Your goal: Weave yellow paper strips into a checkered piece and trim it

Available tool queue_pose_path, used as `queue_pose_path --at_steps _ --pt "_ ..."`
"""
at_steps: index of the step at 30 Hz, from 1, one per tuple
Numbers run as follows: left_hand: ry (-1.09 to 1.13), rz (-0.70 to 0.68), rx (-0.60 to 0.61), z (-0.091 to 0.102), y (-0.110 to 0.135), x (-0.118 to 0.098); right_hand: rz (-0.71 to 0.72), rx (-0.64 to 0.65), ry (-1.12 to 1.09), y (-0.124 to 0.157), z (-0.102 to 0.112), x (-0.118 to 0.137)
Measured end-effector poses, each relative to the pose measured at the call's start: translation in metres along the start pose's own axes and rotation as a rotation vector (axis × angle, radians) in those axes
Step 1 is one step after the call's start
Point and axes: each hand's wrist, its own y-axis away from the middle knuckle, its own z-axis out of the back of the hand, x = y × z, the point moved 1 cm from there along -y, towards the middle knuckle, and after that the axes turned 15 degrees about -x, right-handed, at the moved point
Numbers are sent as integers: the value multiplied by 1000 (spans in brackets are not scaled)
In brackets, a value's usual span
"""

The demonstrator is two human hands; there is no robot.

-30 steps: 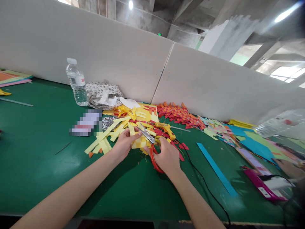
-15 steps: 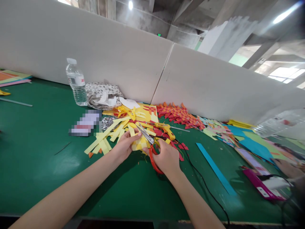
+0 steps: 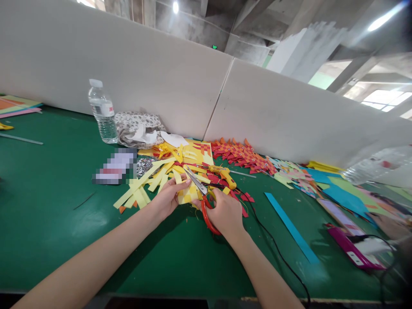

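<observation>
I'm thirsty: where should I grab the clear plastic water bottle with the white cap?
Grip the clear plastic water bottle round its lower body, likely from the front-left: it stands upright, with the white partition wall behind and the patterned cloth bundle close on its right.

Hands nudged forward, barely

Over the last second the right hand [image 3: 227,210] has edged the scissors [image 3: 199,189] slightly away from the body, toward the paper pile [image 3: 167,169]. The left hand [image 3: 167,197] has crept a touch closer on the yellow weave [image 3: 188,195]. The view has dipped slightly.
</observation>
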Motion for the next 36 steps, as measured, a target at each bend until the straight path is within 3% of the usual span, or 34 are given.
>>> queue_pose_path --at_steps 7,13,26,36 --pt "-39 -6 -87 -2 2 -6 -11 13 -5 0 1 1" --pt "-26 52 -24 -4 5 -2 -21 20 -30 0 3 4" --pt "16 82 -52 -3 9 3 -54 38 -59 0 6 7" --pt "-97 -134 -196 2 0 -6 -384 125 -343 -10 -8 -14"
